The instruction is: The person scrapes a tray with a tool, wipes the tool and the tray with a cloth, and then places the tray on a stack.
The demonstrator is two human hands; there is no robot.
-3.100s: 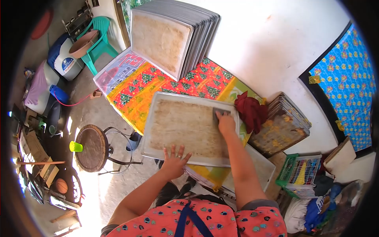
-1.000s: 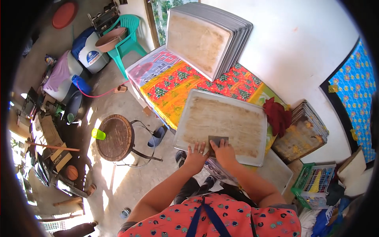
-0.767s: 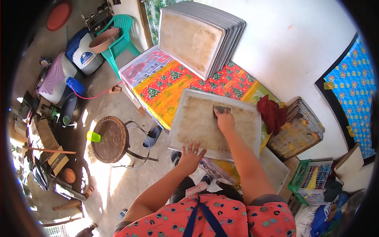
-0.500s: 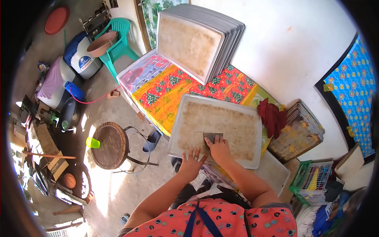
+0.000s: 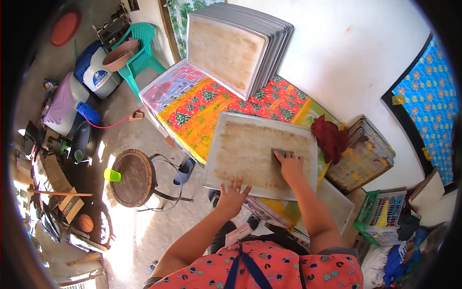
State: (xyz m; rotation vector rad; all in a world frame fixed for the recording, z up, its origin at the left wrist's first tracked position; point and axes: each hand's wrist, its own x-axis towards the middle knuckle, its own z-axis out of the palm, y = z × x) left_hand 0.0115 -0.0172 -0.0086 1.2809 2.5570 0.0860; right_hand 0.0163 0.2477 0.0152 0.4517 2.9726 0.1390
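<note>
A large metal baking tray (image 5: pixel 240 144) with brown residue lies on a table covered with a bright patterned cloth (image 5: pixel 192 108). My right hand (image 5: pixel 289 166) presses a dark flat scraper (image 5: pixel 280 153) onto the tray's right half. My left hand (image 5: pixel 231 194) rests with fingers spread on the tray's near edge, steadying it.
A stack of trays (image 5: pixel 236 48) leans against the white wall at the back. A red cloth (image 5: pixel 329 137) lies right of the tray, beside a pile of soiled trays (image 5: pixel 363 154). A round stool (image 5: pixel 134 178) with a green cup (image 5: pixel 112 175) stands left, and a green basket (image 5: pixel 378 216) sits at right.
My right hand has slid the scraper from the tray's near middle toward the right and farther in. My left hand has stayed on the near edge.
</note>
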